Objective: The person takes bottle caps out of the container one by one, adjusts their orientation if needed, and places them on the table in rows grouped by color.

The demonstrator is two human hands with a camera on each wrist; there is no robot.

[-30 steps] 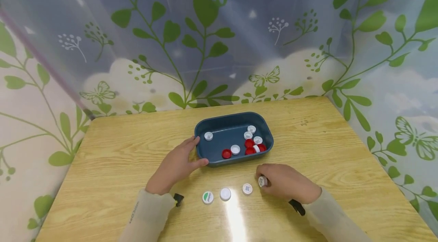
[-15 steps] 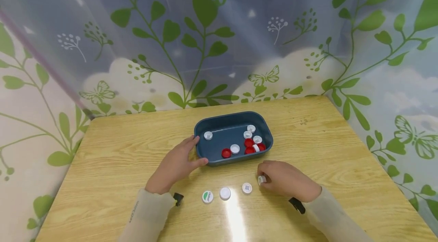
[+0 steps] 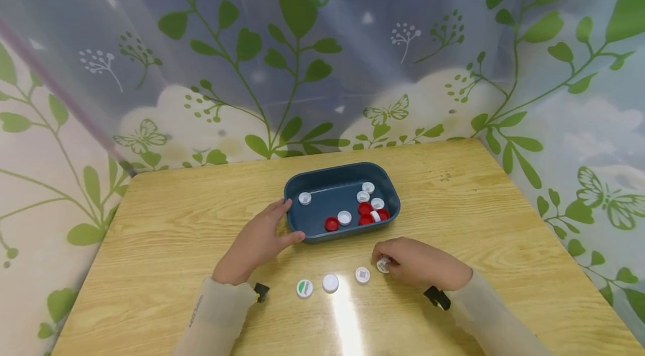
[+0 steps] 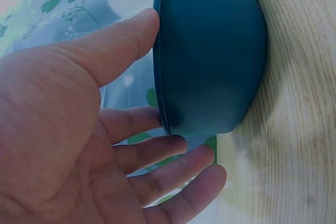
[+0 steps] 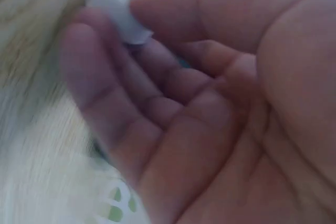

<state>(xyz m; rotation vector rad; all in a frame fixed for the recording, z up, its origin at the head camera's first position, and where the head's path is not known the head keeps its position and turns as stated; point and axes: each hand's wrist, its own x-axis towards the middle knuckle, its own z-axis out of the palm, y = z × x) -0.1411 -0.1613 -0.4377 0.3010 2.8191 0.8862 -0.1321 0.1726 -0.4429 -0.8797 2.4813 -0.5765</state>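
Note:
Close to the near right side of a dark blue tray (image 3: 341,235), my right hand (image 3: 420,263) pinches a white bottle cap (image 3: 383,265) just above the wood. In the right wrist view, thumb and fingertips grip that cap's rim. My left hand (image 3: 257,244) rests at the tray's left end, thumb and fingers spread and fairly straight against the rim. The left wrist view has the thumb tip on the tray's edge. In a row left of the pinched cap lie a printed white cap (image 3: 362,275), a plain white cap (image 3: 330,283) and a green-and-white cap (image 3: 304,289).
Inside the tray are several white caps (image 3: 304,198) and red caps (image 3: 331,224), most gathered at its right end. A wooden table (image 3: 191,210) carries everything, with a leaf-patterned curtain (image 3: 201,65) behind it and at the sides.
The cap in my right hand has tipped from nearly on edge to flatter, its marked face turned more upward. My left hand stays at the tray.

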